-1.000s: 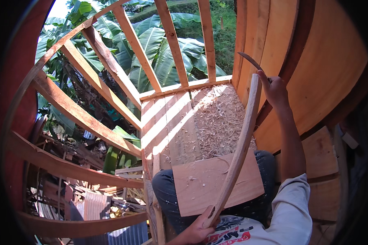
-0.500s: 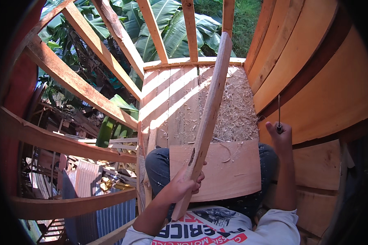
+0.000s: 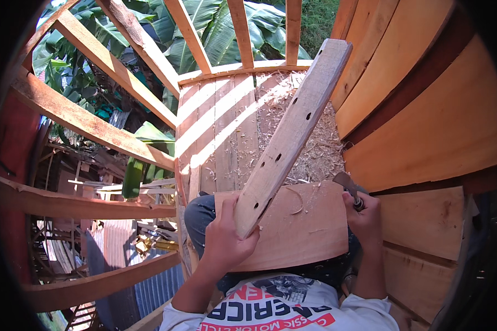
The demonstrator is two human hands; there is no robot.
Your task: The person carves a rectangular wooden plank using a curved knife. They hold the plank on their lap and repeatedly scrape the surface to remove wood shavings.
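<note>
My left hand (image 3: 225,237) is wrapped round the lower end of a long wooden bar (image 3: 287,140). The bar slants up and to the right, its broad face pierced by several dark holes. My right hand (image 3: 365,219) grips a knife (image 3: 345,181) by its dark handle, the wide blade pointing up and leftward. Blade and bar are apart. Beneath both hands, a flat wooden board (image 3: 301,231) lies across my lap, with a curled shaving on it.
Curly wood shavings (image 3: 317,149) cover the right part of the plank floor (image 3: 204,132) ahead. Wooden slats (image 3: 91,118) form an open railing at the left and front. A panelled wooden wall (image 3: 425,132) closes the right side. Corrugated sheets (image 3: 154,292) lie below, outside the railing.
The bar has turned so that its holed face shows, and its top has swung right. My left hand shifted to its lower end. The knife has come down and left, its blade now showing broad side.
</note>
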